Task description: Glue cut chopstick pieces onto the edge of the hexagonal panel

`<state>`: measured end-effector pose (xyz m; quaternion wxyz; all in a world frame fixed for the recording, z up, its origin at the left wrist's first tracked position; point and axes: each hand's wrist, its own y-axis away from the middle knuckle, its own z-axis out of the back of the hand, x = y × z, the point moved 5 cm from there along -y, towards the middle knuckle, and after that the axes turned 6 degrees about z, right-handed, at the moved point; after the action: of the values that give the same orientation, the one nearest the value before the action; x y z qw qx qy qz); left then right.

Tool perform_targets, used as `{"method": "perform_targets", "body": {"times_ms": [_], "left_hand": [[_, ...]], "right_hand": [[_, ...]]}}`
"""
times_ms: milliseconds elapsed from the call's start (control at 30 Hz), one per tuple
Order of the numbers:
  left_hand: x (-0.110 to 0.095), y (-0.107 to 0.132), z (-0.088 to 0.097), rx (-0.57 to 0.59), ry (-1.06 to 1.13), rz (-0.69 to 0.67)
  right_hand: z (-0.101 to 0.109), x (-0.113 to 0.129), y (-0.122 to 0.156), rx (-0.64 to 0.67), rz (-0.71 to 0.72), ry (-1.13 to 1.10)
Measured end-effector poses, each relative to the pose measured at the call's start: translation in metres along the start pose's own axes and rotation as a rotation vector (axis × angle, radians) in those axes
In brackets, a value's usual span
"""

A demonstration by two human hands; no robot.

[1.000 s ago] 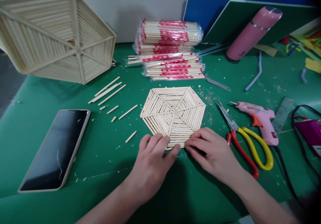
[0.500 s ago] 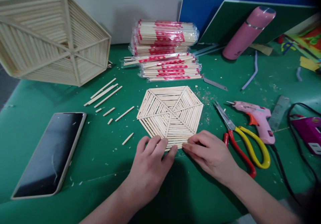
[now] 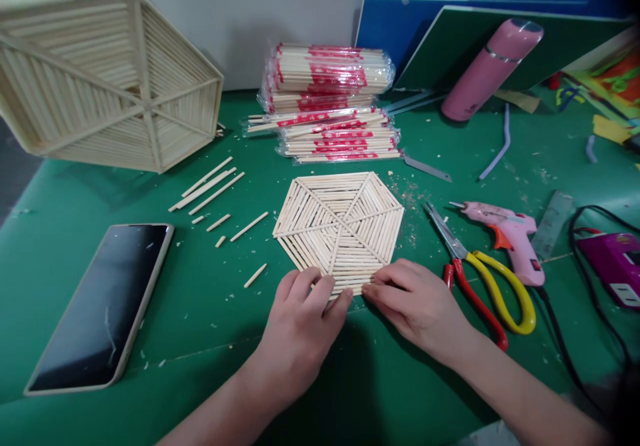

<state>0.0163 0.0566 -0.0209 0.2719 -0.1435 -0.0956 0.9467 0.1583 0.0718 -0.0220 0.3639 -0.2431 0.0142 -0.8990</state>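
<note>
A flat hexagon of glued wooden sticks lies on the green table. My left hand rests at its near edge with the fingers pressed down on the outer sticks at the lower left. My right hand lies beside it, its fingertips pressing the same near edge from the right. Both hands have fingers close together and flat on the sticks. Neither lifts the hexagon.
Cut stick pieces lie left of the hexagon, a dark phone further left. A large stick basket stands at far left. Wrapped chopstick packs are behind. Scissors, a pink glue gun, a pink bottle and cables sit right.
The view has shifted slightly. My hands stay at the hexagon's near edge, with only small finger movement.
</note>
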Motion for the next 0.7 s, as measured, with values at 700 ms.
{"method": "perform_targets", "body": {"times_ms": [700], "left_hand": [[0.0071,0.0047,0.0036,-0.109,0.171,0.055]], "right_hand": [[-0.0022,-0.0012,0.0031,-0.064,-0.009,-0.048]]}}
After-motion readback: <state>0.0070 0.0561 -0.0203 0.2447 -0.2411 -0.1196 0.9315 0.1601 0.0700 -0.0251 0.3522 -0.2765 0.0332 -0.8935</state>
